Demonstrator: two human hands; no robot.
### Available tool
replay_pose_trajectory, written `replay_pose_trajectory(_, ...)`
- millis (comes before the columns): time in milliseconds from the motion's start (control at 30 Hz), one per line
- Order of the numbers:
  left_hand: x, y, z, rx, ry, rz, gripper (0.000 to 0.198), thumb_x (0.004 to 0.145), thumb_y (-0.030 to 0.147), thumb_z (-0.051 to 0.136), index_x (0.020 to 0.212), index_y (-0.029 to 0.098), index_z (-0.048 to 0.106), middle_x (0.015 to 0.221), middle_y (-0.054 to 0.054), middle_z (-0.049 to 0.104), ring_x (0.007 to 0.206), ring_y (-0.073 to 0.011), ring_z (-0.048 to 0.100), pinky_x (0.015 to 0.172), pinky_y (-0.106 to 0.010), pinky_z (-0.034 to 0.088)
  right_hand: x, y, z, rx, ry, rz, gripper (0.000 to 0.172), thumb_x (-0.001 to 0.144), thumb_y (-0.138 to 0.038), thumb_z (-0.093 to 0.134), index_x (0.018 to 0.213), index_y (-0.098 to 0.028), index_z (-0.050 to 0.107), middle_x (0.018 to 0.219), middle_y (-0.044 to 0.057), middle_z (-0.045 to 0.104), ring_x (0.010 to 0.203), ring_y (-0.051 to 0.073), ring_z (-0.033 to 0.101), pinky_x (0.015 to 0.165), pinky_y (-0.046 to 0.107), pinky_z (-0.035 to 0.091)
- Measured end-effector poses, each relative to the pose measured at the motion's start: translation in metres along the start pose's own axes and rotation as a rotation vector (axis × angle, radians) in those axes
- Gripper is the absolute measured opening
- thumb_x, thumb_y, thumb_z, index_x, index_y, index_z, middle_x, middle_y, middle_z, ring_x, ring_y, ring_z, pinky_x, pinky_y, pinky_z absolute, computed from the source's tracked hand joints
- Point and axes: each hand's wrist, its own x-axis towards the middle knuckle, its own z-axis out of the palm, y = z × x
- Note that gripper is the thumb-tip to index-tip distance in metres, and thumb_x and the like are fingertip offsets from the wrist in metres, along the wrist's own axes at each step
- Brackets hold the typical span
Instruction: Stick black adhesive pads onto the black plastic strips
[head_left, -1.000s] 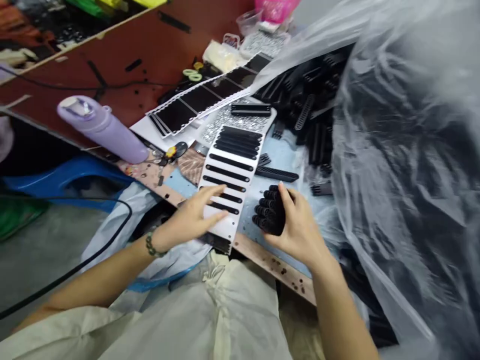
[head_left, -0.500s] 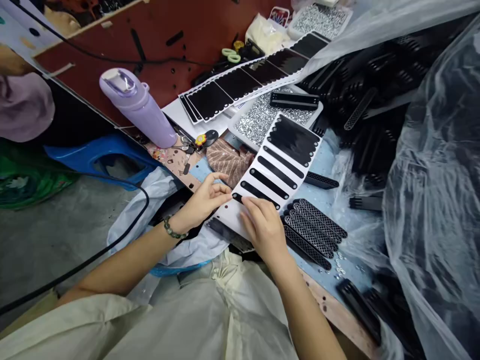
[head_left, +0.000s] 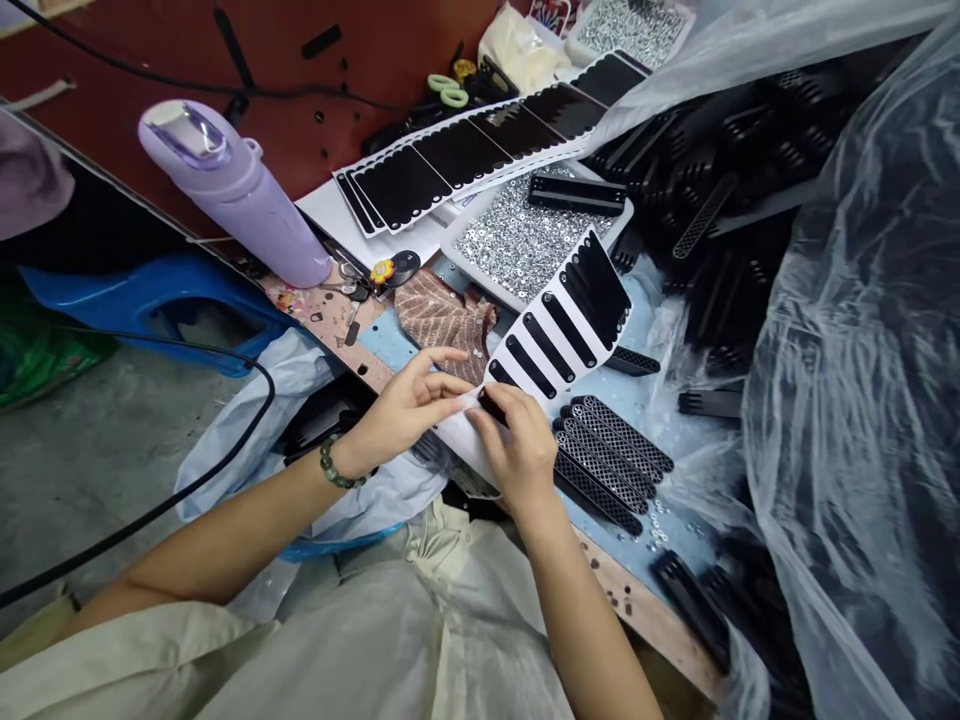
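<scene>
A white backing sheet (head_left: 463, 438) with black sticker strips and a larger black panel bends upward between my hands. My left hand (head_left: 412, 405) pinches the sheet's left edge between thumb and fingers. At the sheet's near end, my right hand (head_left: 523, 445) is closed with thumb and index finger on a black sticker strip (head_left: 491, 404), whose end stands up off the backing. How much of that strip is loose, my fingers hide. Several black lattice-patterned bars (head_left: 611, 455) lie side by side just right of my right hand.
A tray of small metal nuts (head_left: 495, 235) stands behind the sheet, a black bar across it. Further sticker sheets (head_left: 465, 150) lie beyond. A lilac bottle (head_left: 240, 200) stands at left, near a brown patterned cloth (head_left: 442, 320). Plastic film (head_left: 840, 350) drapes over black parts at right.
The sheet has bent, its far part tilting up. The nearest strip's end has lifted in my right fingers. The view has shifted, so the surroundings sit further left.
</scene>
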Motion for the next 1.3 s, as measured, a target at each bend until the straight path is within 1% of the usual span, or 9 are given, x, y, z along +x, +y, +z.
replay_pose_trajectory(300,0.009,-0.002,0.001,-0.031,0.057,-0.01,0.038,0.078,0.02,0.065,0.111,0.019,0.046,0.103,-0.005,0.063,0.093,-0.015,0.063,0.079,-0.027,0.05,0.01,0.008,-0.003,0.029,-0.011,0.004,0.028,0.087,-0.027,0.057,0.114,-0.021,0.057,0.111,0.01,0.064,0.106,0.021,0.059,0.092,0.041,0.05)
replay_pose_trajectory(467,0.012,-0.017,-0.006,-0.045,-0.096,-0.207,0.061,0.074,0.019,0.07,0.127,0.02,0.04,0.099,-0.006,0.065,0.087,-0.0158,0.064,0.076,-0.028,0.05,0.0,0.017,0.007,0.015,-0.062,0.02,0.027,0.09,-0.024,0.052,0.117,-0.019,0.056,0.113,0.011,0.063,0.108,0.021,0.058,0.093,0.041,0.05)
replay_pose_trajectory(600,0.013,-0.016,-0.006,-0.032,-0.14,-0.092,0.072,0.083,0.023,0.063,0.143,0.027,0.023,0.092,-0.003,0.067,0.077,-0.0137,0.063,0.07,-0.025,0.05,-0.001,0.017,0.005,-0.03,-0.034,0.008,0.026,0.088,-0.025,0.055,0.113,-0.019,0.06,0.111,0.011,0.064,0.105,0.022,0.059,0.092,0.043,0.049)
replay_pose_trajectory(767,0.017,-0.003,0.0,0.256,-0.098,0.163,0.068,0.086,0.019,0.058,0.144,0.03,0.026,0.128,-0.008,0.056,0.109,-0.0195,0.057,0.086,-0.027,0.049,0.012,0.008,0.001,0.172,-0.031,0.159,0.019,0.091,-0.023,0.049,0.102,-0.022,0.064,0.099,0.005,0.069,0.094,0.018,0.064,0.085,0.037,0.052)
replay_pose_trajectory(900,0.024,-0.006,-0.008,0.405,-0.03,0.221,0.06,0.086,0.017,0.054,0.141,0.028,0.031,0.129,-0.009,0.055,0.113,-0.0224,0.057,0.092,-0.036,0.049,0.029,0.007,-0.015,0.397,0.251,0.392,0.015,0.093,-0.029,0.047,0.093,-0.022,0.061,0.089,0.003,0.069,0.08,0.015,0.066,0.076,0.033,0.055)
replay_pose_trajectory(1033,0.027,-0.014,-0.021,0.71,0.13,0.264,0.051,0.085,0.017,0.054,0.133,0.022,0.041,0.128,-0.01,0.054,0.119,-0.0253,0.052,0.102,-0.044,0.043,0.024,0.014,-0.063,0.4,0.571,0.388,0.012,0.091,-0.03,0.049,0.098,-0.023,0.055,0.086,0.0,0.063,0.073,0.011,0.063,0.072,0.03,0.054)
replay_pose_trajectory(1167,0.013,-0.012,-0.002,1.066,0.262,0.513,0.053,0.081,0.016,0.061,0.132,0.02,0.046,0.136,-0.014,0.043,0.128,-0.0321,0.041,0.109,-0.054,0.032,-0.018,0.017,-0.105,0.121,0.274,0.391,0.018,0.084,-0.027,0.062,0.101,-0.025,0.06,0.094,0.003,0.062,0.087,0.016,0.061,0.078,0.034,0.051)
replay_pose_trajectory(1233,0.004,-0.012,0.02,1.001,0.103,0.575,0.045,0.084,0.012,0.056,0.128,0.021,0.049,0.13,-0.012,0.049,0.12,-0.0275,0.05,0.104,-0.046,0.042,-0.041,0.017,-0.111,-0.027,0.06,0.371,0.017,0.083,-0.024,0.063,0.1,-0.025,0.062,0.094,0.004,0.063,0.089,0.018,0.06,0.079,0.036,0.05)
replay_pose_trajectory(1300,-0.001,-0.016,0.043,0.821,-0.17,0.44,0.036,0.088,0.011,0.048,0.122,0.021,0.052,0.118,-0.01,0.057,0.101,-0.0191,0.062,0.088,-0.034,0.053,-0.056,0.017,-0.109,-0.123,-0.075,0.322,0.016,0.085,-0.021,0.06,0.1,-0.025,0.062,0.093,0.004,0.065,0.09,0.019,0.059,0.08,0.037,0.049)
